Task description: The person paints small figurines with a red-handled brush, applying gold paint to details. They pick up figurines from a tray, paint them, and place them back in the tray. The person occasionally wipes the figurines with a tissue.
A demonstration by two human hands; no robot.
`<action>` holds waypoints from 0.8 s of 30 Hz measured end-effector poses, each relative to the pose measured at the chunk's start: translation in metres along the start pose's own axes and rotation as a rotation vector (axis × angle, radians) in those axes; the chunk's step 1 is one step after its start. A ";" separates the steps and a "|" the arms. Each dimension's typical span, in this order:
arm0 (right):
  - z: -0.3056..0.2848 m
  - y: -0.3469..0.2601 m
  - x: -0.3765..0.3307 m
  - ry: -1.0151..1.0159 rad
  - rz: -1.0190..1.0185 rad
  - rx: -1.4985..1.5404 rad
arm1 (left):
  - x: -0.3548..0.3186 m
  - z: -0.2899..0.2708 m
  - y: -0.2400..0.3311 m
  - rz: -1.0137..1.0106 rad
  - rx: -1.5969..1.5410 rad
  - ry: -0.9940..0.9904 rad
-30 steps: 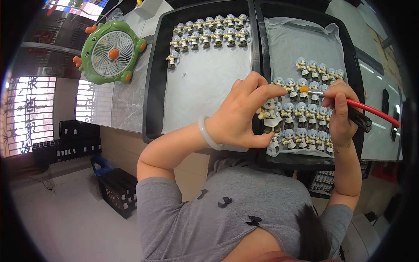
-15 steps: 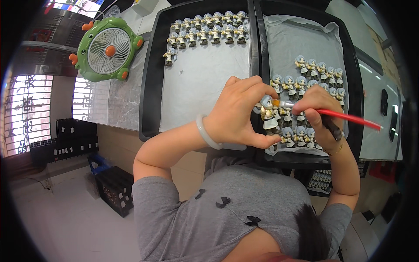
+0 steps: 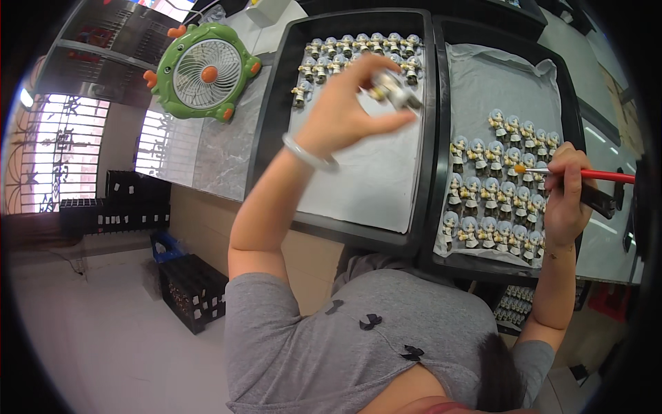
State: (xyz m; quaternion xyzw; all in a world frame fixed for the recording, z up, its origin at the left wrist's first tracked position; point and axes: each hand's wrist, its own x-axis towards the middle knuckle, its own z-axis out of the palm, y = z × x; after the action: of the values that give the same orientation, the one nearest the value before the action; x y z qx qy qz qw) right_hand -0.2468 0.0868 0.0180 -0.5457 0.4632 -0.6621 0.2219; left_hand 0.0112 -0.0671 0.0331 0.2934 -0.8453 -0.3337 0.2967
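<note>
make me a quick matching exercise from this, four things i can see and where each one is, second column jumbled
Things:
1. figurine with pale blue hair
2. red-handled brush
3. green animal-shaped fan
4. white bangle

Places:
a. on the marbled tabletop
b. around the left wrist
c. between the fingers of the left hand, above the left tray
d. in the right hand

Pairs: 1-c, 2-d, 3-a, 4-b
</note>
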 end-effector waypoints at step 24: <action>0.008 -0.005 0.000 -0.092 -0.068 -0.068 | -0.028 -0.048 -0.173 -0.141 0.955 -0.149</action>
State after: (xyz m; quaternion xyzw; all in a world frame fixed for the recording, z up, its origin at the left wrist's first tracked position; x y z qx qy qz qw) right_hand -0.2381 0.0865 0.0220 -0.5983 0.4559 -0.6273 0.2015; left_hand 0.1141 -0.1711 -0.0748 0.4287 -0.9009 0.0519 0.0444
